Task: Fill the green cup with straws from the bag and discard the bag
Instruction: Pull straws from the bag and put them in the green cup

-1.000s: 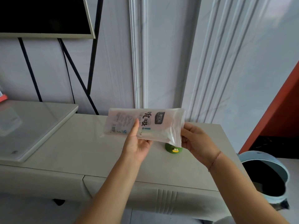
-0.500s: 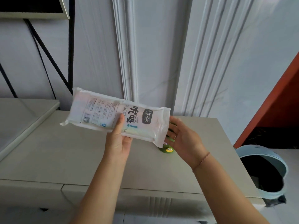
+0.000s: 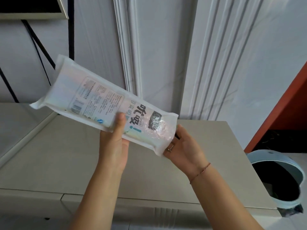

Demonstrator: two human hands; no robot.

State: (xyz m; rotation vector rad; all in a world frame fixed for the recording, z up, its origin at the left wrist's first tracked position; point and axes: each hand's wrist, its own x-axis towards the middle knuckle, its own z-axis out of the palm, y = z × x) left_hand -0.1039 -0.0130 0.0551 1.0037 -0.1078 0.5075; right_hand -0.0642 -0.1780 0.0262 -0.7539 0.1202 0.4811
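Gripping bag (image 3: 93,97) mid-length, left hand (image 3: 114,146); right hand (image 3: 184,151) fingers (image 3: 172,146), mostly hidden, apparently pinch lower end.

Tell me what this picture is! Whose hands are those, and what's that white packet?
There is no machine here, just a person. A small camera sits on their head and looks down, so you see their own two arms reaching out. The left hand holds the bag of straws around its middle, thumb on the front. The right hand holds the bag's lower end. The bag is up in the air, tilted, above a beige table. Beside the table, on the right, stands a pale blue bin with its top open. The green cup cannot be seen in this picture.
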